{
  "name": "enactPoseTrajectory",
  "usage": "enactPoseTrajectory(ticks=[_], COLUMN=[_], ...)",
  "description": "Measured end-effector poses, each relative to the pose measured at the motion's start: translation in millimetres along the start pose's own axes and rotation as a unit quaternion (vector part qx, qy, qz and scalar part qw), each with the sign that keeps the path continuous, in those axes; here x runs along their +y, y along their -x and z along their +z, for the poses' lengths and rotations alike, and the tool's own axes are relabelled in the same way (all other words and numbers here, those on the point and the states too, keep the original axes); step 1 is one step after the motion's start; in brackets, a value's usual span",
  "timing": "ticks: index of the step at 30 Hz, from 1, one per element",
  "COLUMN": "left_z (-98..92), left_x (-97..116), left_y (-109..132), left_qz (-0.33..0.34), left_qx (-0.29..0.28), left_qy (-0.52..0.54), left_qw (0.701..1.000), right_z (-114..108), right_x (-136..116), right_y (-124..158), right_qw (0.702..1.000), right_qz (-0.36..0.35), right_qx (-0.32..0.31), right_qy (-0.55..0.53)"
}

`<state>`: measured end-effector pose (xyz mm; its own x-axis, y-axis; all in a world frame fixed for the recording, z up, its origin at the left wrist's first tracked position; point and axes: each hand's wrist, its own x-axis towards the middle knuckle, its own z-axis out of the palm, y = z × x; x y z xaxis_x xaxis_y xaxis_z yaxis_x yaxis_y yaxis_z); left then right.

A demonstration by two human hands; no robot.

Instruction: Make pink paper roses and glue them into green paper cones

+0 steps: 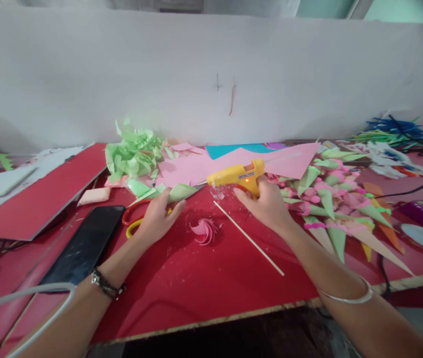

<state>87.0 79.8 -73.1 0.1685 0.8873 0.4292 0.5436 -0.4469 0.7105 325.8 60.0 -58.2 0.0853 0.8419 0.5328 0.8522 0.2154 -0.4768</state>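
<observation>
My right hand [267,199] is closed round the handle of a yellow glue gun [234,174]. Its nozzle points left and a small orange light glows on its side. My left hand [159,216] reaches over scissors [128,219] with red and yellow handles, thumb and index finger apart. Just beyond its fingertips lies a rolled light-green paper piece [182,192]; whether they touch it I cannot tell. Between my hands, a pink swirled paper flower [204,231] rests on the red table [181,288]. A thin wooden stick [249,238] lies slanted to its right.
Crumpled green paper [135,151] and pink sheets [192,169] lie at the back. Several paper cone flowers [331,199] are heaped at right. A black phone [84,248] and a pale eraser-like block [94,196] lie left. A white cable [71,293] crosses my left forearm.
</observation>
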Motion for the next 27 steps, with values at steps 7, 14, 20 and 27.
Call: enactPoseTrajectory(ticks=[7,14,20,27], left_z=[2.1,4.9,2.9,3.6], left_x=[-0.4,-4.4,-4.4,-7.8], left_y=[0.5,1.0,0.8,1.7], left_qz=[-0.021,-0.012,0.073,0.128], left_qx=[-0.009,-0.007,-0.03,-0.041], left_qy=[0.007,0.022,-0.028,-0.11], left_qw=[1.0,1.0,0.996,0.985], right_z=[-2.5,-1.0,-1.0,-1.2], right_x=[-3.0,-6.0,-5.3,-4.9], right_y=[1.0,2.2,2.5,1.6], right_qw=[1.0,1.0,1.0,1.0], right_qz=[0.003,-0.007,-0.014,-0.016], right_qx=[-0.005,-0.011,-0.007,-0.016], right_qy=[-0.01,-0.015,-0.017,-0.005])
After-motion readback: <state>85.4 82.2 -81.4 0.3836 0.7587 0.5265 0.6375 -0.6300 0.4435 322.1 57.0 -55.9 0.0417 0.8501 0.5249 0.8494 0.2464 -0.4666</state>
